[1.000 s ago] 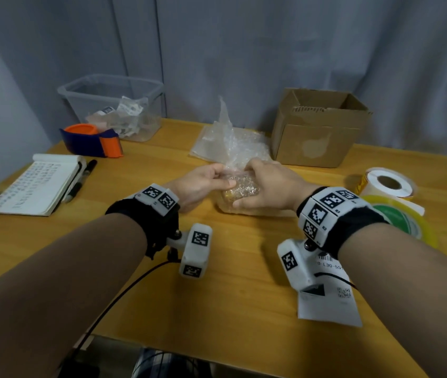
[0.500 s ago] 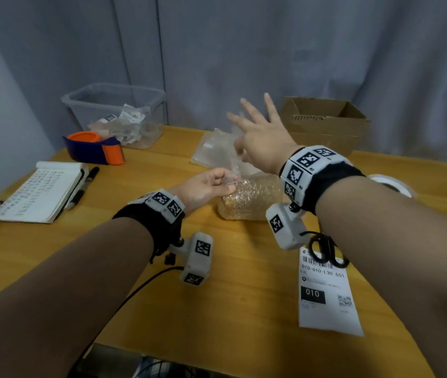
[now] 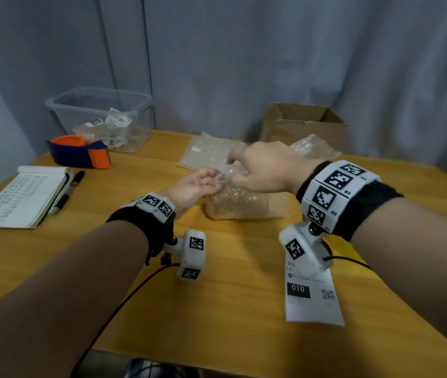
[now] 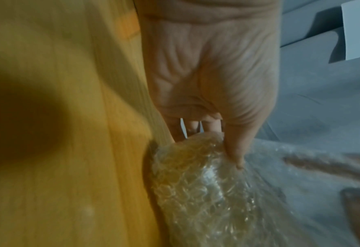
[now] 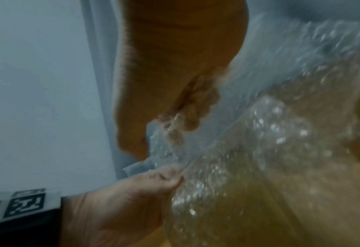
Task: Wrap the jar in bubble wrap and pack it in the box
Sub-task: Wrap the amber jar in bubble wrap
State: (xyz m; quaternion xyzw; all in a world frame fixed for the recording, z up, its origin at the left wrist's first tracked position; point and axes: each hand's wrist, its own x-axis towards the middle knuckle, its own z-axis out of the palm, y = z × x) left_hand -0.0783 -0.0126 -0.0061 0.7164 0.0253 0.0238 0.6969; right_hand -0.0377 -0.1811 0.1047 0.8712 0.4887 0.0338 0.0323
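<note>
Near edge of the wooden surface point(image 3: 216, 309), right of centre: white shipping label point(image 3: 313, 301) printed "010", lying flat, partly hidden by the right wrist camera. Left edge: open notebook point(image 3: 17, 197) with a black pen point(image 3: 66, 192) just beside it.

Centre of the surface: jar point(image 3: 237, 204) lying on its side, swathed in bubble wrap point(image 3: 309, 148), a loose tail of the wrap rising from the bundle toward the far edge. Jar itself seen only as an amber mass through the bubbles.

Directly above the bundle: left hand point(image 3: 193, 186), fingers curled, thumb and fingertips pinching the edge of the bubble wrap; confirmed in the left wrist view, thumb pressed onto the wrap over the bundle. Right hand point(image 3: 267, 169) touching the left at the same spot, fingers curled round the sheet and gripping it; right wrist view blurred, yet showing both sets of fingers on the film.

Beyond the hands: flat pieces of spare wrap point(image 3: 208, 154) lying toward the far edge.

Far left corner: blue-and-orange tape dispenser point(image 3: 80, 155), then a clear plastic bin point(image 3: 99, 115) holding crumpled scraps.

Far edge, right of centre: cardboard box point(image 3: 304, 124), flaps open, well apart from the jar.

Behind everything: grey curtain point(image 3: 244, 50).
</note>
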